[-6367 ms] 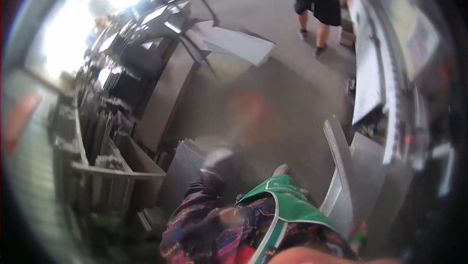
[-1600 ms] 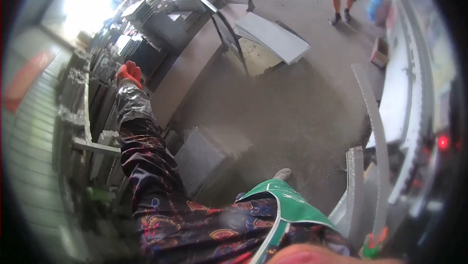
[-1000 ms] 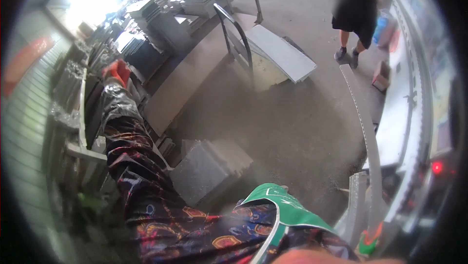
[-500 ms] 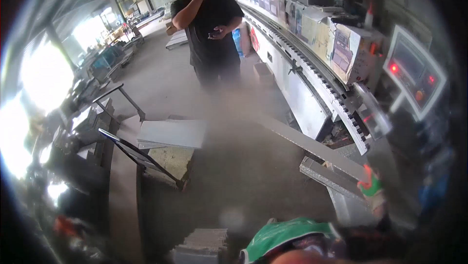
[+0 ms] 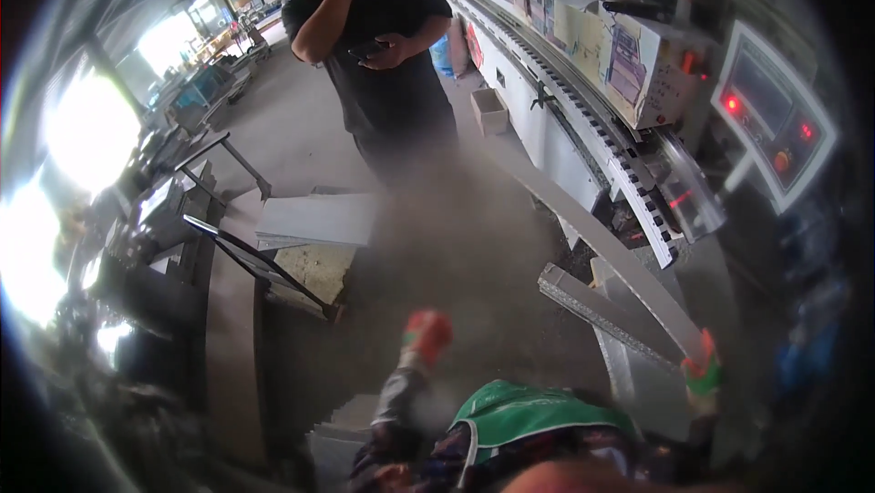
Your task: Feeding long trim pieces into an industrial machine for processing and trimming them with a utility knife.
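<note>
The right hand (image 5: 702, 367), in an orange and green glove, is clamped on the near end of a long grey strip (image 5: 606, 245), which slants away far and left; dust haze veils its far end, so what carries it there cannot be told. Holding it by the end probably lets one hand steady the whole length. The left hand (image 5: 427, 336), in an orange glove, hangs over the floor, well apart from the strip; it is blurred, so I cannot tell whether its fingers are curled or spread. Just left of the strip, shorter strips (image 5: 609, 313) lie at a similar slant, perhaps kept there for easy reach. Near left is a grey pile (image 5: 342, 446). Farther left, a pale slab (image 5: 314, 218) lies flat beside a black tubular frame (image 5: 219, 234). To the right stands a machine with a toothed rail (image 5: 583, 147), its control panel (image 5: 775, 115) angled toward the near side, likely for reading. Far off, a co-worker (image 5: 387, 65) holds a phone (image 5: 367, 50).
</note>
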`<control>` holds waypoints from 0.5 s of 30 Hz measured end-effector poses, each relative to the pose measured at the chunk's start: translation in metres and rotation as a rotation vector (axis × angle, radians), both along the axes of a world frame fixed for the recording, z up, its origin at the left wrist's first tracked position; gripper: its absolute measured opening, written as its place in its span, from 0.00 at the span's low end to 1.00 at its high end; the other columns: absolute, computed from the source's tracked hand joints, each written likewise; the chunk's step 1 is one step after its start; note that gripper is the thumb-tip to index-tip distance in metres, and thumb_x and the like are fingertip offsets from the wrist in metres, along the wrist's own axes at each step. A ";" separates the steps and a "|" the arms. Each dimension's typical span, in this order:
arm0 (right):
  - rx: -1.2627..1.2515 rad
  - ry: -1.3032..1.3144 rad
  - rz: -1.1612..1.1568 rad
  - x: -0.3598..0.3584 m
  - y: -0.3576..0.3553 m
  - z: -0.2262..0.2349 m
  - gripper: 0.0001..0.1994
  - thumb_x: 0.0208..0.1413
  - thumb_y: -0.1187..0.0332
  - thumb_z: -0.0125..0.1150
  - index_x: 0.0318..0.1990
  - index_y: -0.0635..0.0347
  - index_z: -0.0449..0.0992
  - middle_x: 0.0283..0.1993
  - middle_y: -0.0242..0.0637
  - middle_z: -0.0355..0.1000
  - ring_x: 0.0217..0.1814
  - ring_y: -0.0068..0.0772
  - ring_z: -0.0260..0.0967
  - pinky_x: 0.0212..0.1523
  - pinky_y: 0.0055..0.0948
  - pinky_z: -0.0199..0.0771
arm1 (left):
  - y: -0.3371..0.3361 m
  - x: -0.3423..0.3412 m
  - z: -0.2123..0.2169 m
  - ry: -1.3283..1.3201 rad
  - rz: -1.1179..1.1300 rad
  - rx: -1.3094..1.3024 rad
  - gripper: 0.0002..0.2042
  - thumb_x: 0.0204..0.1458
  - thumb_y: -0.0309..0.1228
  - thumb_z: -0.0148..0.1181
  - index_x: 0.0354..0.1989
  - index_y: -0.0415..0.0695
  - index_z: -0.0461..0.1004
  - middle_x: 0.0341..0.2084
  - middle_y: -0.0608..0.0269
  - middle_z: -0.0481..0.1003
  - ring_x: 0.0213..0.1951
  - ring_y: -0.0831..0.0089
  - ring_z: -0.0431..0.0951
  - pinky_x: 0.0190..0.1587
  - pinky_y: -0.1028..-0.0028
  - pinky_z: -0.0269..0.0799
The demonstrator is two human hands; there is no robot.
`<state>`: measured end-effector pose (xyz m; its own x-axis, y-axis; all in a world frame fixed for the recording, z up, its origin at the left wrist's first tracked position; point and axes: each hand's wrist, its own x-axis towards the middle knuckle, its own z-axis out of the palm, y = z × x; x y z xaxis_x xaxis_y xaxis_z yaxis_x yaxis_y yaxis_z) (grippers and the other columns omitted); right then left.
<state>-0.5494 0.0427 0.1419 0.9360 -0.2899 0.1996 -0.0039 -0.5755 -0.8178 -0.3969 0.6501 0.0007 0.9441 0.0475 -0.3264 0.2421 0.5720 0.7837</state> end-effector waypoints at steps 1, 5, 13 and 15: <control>-0.196 -0.015 0.015 -0.008 -0.012 -0.003 0.38 0.52 0.78 0.62 0.73 0.57 0.59 0.68 0.45 0.65 0.68 0.41 0.65 0.64 0.37 0.68 | -0.028 0.005 -0.016 -0.003 -0.086 -0.111 0.15 0.64 0.41 0.60 0.53 0.48 0.67 0.34 0.63 0.76 0.32 0.68 0.78 0.33 0.66 0.76; -0.289 0.107 -0.130 -0.058 -0.037 0.012 0.34 0.60 0.61 0.62 0.71 0.65 0.60 0.66 0.50 0.68 0.68 0.46 0.66 0.64 0.39 0.66 | -0.159 0.023 0.037 0.189 -0.297 0.055 0.30 0.63 0.39 0.63 0.70 0.49 0.59 0.46 0.58 0.78 0.42 0.66 0.81 0.43 0.64 0.79; -0.322 0.252 -0.399 -0.196 -0.136 -0.067 0.32 0.59 0.59 0.66 0.70 0.54 0.66 0.62 0.41 0.70 0.59 0.41 0.69 0.62 0.41 0.70 | -0.306 0.034 0.147 -0.220 -0.489 -0.064 0.29 0.64 0.39 0.61 0.70 0.43 0.60 0.57 0.54 0.74 0.54 0.64 0.77 0.54 0.64 0.75; -0.274 0.314 -0.449 -0.166 -0.096 -0.014 0.32 0.58 0.60 0.67 0.70 0.54 0.66 0.61 0.42 0.70 0.59 0.42 0.70 0.61 0.41 0.70 | -0.343 0.042 0.165 -0.268 -0.544 0.056 0.29 0.65 0.39 0.60 0.70 0.43 0.60 0.61 0.55 0.70 0.58 0.63 0.74 0.57 0.63 0.73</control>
<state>-0.7150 -0.0538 0.1275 0.7604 -0.6470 0.0571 -0.5117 -0.6508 -0.5609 -0.3552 0.3074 0.1658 0.8865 -0.4549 -0.0853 0.2789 0.3778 0.8829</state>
